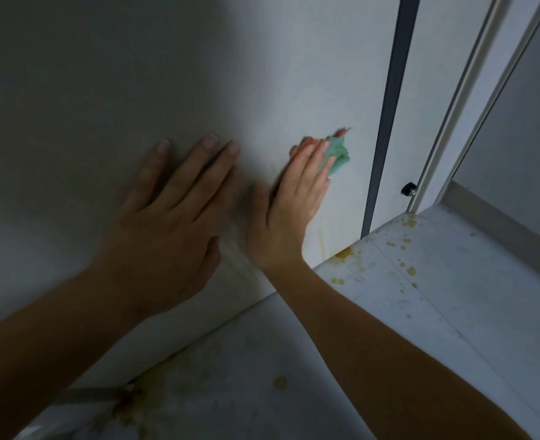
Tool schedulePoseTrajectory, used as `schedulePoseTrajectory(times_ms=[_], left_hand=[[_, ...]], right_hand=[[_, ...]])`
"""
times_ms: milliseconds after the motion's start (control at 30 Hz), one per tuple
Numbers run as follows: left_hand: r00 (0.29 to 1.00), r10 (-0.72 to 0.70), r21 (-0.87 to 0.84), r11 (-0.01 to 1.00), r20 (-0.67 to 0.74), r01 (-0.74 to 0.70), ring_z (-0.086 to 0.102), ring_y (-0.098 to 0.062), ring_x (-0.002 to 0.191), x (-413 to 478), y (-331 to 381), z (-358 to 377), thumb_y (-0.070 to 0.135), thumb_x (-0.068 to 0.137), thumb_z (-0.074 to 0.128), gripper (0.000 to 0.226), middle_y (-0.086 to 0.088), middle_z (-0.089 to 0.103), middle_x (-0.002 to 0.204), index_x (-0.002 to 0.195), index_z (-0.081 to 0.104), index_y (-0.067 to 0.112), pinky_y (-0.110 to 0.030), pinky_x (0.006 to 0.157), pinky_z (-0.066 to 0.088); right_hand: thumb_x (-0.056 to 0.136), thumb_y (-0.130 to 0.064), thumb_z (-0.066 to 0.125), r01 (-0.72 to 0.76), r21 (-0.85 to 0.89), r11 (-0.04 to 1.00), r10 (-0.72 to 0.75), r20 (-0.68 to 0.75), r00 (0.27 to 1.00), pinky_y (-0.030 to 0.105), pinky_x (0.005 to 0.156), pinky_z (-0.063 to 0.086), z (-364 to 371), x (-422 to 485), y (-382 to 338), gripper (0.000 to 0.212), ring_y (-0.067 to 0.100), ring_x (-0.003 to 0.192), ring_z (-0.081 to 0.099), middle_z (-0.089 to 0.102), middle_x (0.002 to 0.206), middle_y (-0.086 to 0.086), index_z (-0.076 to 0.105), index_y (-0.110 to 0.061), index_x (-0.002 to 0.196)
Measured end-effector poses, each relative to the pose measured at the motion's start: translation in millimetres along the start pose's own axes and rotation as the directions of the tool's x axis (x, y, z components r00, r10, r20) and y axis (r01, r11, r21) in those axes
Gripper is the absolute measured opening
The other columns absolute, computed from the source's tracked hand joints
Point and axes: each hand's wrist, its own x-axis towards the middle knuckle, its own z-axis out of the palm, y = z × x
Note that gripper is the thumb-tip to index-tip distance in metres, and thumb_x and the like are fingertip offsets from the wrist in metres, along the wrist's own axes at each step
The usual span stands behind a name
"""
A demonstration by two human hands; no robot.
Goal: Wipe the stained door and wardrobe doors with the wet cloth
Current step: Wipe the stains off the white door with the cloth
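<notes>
The left grip [167, 198] lies flat and released on the white door panel [294, 74], fingers spread and straight, holding nothing; I judge it is bracing the panel. Just right of it, the right grip [291, 201] presses straight fingers onto the green cloth [338, 155], pinning it against the same panel rather than clenching it. The cloth bunches out beyond that grip's fingertips, touching the panel. This grip is blurred, which suggests a wiping stroke is under way. Whether this panel is the room door or a wardrobe door cannot be told.

Below the right grip's wrist, faint yellow streaks [321, 242] run down the panel to a thicker blob [345, 253] at its foot. The next move probably calls for carrying the cloth down over those streaks to the bottom edge, with firm flat pressure.

Right of the cloth stand a dark vertical strip [389, 106], a small black stopper [408, 188] and a pale rail [472, 90].

Count: 2 grips, 1 cloth, 1 strip, 1 stopper. The yellow splashes on the floor [453, 296], right of and below the right grip, are too many and too small to count.
</notes>
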Motion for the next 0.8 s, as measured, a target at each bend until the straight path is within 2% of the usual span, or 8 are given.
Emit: schedulePoseTrajectory(times_ms=[67,133,267,400,467,633,733,800], left_hand=[[1.0,-0.008,0.008,1.0,0.008,0.007,0.013,-0.034,0.158,0.2,1.8,0.8,0.028,0.087,0.052,0.077,-0.016,0.017,0.17,0.156,0.034,0.0,-0.06,0.126,0.007],[1.0,-0.011,0.015,1.0,0.021,0.01,0.011,-0.035,0.158,0.7,7.0,3.2,0.03,0.086,0.052,0.078,-0.017,0.015,0.17,0.156,0.034,-0.001,-0.061,0.126,0.006],[0.999,0.012,0.008,1.0,0.047,-0.013,0.013,-0.035,0.158,-0.6,15.1,10.4,0.029,0.086,0.051,0.077,-0.018,0.017,0.17,0.155,0.035,-0.002,-0.062,0.125,0.01],[0.999,0.015,0.011,1.0,0.043,-0.016,0.012,-0.034,0.158,-0.2,16.4,16.1,0.029,0.089,0.049,0.075,-0.016,0.016,0.17,0.157,0.032,0.0,-0.06,0.126,0.005],[0.999,0.014,0.017,1.0,0.033,-0.014,0.012,-0.034,0.158,-1.5,15.1,17.8,0.028,0.09,0.048,0.074,-0.016,0.016,0.17,0.157,0.031,0.001,-0.059,0.127,0.003],[1.0,0.017,0.043,0.999,0.002,-0.017,0.011,-0.033,0.159,0.1,15.4,24.5,0.027,0.089,0.05,0.076,-0.015,0.016,0.17,0.159,0.03,0.003,-0.058,0.127,-0.001],[1.0,0.0,0.028,1.0,-0.001,0.0,0.01,-0.033,0.159,0.6,18.7,26.9,0.027,0.09,0.051,0.076,-0.014,0.016,0.171,0.159,0.029,0.003,-0.057,0.126,-0.003],[1.0,-0.012,0.039,0.999,0.002,0.012,0.01,-0.032,0.159,0.4,18.6,27.4,0.027,0.09,0.05,0.076,-0.013,0.015,0.171,0.159,0.029,0.004,-0.057,0.126,-0.003]], right_hand=[[0.103,-0.039,0.03,-0.049,-0.043,0.998,0.05,0.032,0.998,0.049,0.127,-0.002,5.2,-18.3,25.7,0.071,0.029,0.156,-0.011,-0.009,0.165,0.004,0.002,-0.006,0.159],[0.1,-0.038,0.031,-0.329,0.041,0.944,0.328,0.027,0.944,0.042,0.128,-0.003,6.5,-36.9,59.6,0.075,0.023,0.157,-0.011,-0.01,0.167,0.006,0.002,-0.003,0.16],[0.109,-0.041,0.03,-0.813,0.365,0.454,0.839,0.131,0.527,0.033,0.126,-0.006,10.6,-36.2,82.2,0.068,0.016,0.157,-0.006,-0.008,0.171,0.003,0.0,-0.011,0.162],[0.092,-0.052,0.03,-0.621,0.353,0.7,0.612,0.152,0.776,0.032,0.127,-0.003,13.9,-58.9,50.2,0.088,0.008,0.155,-0.009,-0.008,0.165,-0.01,-0.006,-0.01,0.16],[0.094,-0.048,0.031,-0.578,0.321,0.75,0.552,0.176,0.815,0.029,0.126,-0.004,12.9,-75.7,56.6,0.085,0.007,0.155,-0.01,-0.009,0.165,-0.01,-0.008,-0.011,0.159],[0.109,-0.038,0.032,-0.817,0.305,0.49,0.846,0.061,0.53,0.035,0.127,-0.002,-2.2,-23.5,125.9,0.066,0.02,0.157,0.003,0.002,0.171,0.008,0.005,-0.007,0.162],[0.102,-0.056,0.028,-0.866,0.225,0.447,0.853,0.185,0.488,0.043,0.128,0.006,-7.5,-44.3,132.1,0.071,0.022,0.152,0.021,0.023,0.164,0.007,0.023,-0.014,0.158],[0.082,-0.069,0.025,-0.862,0.15,0.483,0.822,0.26,0.506,0.051,0.125,0.019,1.3,-76.1,134.0,0.065,0.019,0.126,0.037,0.036,0.13,0.0,0.036,-0.024,0.127]])
